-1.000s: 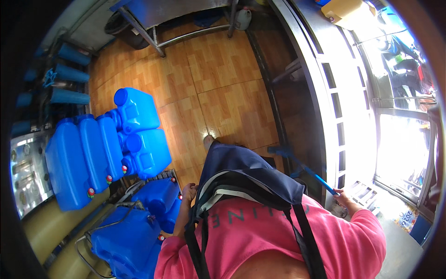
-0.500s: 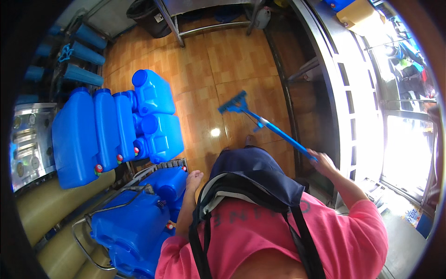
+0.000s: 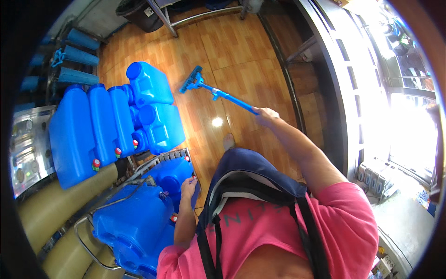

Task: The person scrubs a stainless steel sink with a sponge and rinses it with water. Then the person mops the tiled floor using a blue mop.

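My right hand is closed round the upper part of the handle of a blue mop. The mop slants away to the left, and its wide, flat head is over the wood-patterned floor, near the standing jugs. Beside a blue water jug at lower left is my left hand, its fingers curled. A small red spot shows at its fingertips; I cannot make out what it is.
Several blue jugs with taps stand at the left. Nearer, a metal frame borders more jugs beside beige cylinders. A dark bin and metal-legged table are at the back; a bright counter lies right.
My right hand has pushed forward and left, carrying the mop head farther left toward the jugs. My left hand is slightly lower and closer to the near jugs.
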Demonstrator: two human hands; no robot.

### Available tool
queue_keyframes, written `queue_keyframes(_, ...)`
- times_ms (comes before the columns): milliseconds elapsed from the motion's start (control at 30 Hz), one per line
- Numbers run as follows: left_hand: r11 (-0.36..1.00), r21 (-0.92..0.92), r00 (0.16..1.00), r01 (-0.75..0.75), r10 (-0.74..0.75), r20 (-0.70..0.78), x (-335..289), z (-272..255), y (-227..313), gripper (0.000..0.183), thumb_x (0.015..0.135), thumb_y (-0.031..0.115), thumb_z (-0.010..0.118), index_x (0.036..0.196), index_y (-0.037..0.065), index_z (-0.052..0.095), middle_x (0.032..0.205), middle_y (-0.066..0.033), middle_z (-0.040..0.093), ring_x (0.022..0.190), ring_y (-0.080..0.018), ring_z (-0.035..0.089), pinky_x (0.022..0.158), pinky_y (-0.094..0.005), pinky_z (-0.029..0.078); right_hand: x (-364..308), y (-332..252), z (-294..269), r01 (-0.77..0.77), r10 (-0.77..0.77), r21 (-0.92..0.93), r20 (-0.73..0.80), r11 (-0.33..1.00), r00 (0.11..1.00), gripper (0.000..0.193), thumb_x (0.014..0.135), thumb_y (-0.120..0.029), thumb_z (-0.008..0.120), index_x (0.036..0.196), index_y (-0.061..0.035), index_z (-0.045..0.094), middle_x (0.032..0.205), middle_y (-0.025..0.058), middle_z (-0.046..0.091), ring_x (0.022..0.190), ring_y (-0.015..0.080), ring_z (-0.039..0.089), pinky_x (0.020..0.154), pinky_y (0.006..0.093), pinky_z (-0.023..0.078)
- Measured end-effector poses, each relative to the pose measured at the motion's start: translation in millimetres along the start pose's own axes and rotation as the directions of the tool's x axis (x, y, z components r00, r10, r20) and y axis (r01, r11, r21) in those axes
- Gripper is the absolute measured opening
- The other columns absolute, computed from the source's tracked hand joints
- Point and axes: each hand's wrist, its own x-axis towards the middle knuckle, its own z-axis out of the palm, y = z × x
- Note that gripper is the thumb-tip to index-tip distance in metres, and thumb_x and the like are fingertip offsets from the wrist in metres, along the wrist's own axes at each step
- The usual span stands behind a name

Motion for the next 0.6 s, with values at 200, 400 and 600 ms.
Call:
queue_keyframes(200,0.998,-0.040,0.982,-0.044,0.050,0.184,19.6,65.0,-17.5,0.040,0.083,0.028,0.064,0.110,-0.001,0.061,0.105,-0.0164,0.065,0.098,-0.0251,0.063,0.087,-0.0337,0.048,-167.5,213.7,25.5,-0.076,0.078,-0.111,0.022,0.991,0.997,0.051,0.082,-0.022,0.053,0.132,-0.0356,0.046,0.093,0.0153,0.065,0.087,0.0324,0.063,0.074,0.0440,0.050)
queue_keyframes(400,0.992,0.002,0.989,-0.126,0.125,0.084,-13.3,134.0,-12.8,0.040,0.083,0.029,0.064,0.109,-0.001,0.061,0.105,-0.0163,0.065,0.099,-0.0243,0.062,0.088,-0.0334,0.048,-378.1,381.4,45.4,-0.298,0.320,-0.236,0.058,0.925,0.946,0.057,0.075,-0.022,0.060,0.130,-0.0329,0.049,0.108,0.0131,0.063,0.101,0.0325,0.059,0.088,0.0411,0.047)
queue_keyframes(600,0.969,0.135,0.976,-0.209,0.197,0.097,-27.6,177.1,-14.3,0.046,0.079,0.039,0.064,0.107,0.003,0.063,0.103,-0.0185,0.065,0.099,-0.0298,0.062,0.088,-0.0373,0.047,-392.3,413.9,21.1,-0.268,0.339,-0.452,0.084,0.851,0.937,0.030,0.076,-0.018,0.061,0.105,-0.0201,0.066,0.092,0.0103,0.067,0.090,0.0288,0.064,0.076,0.0404,0.051)
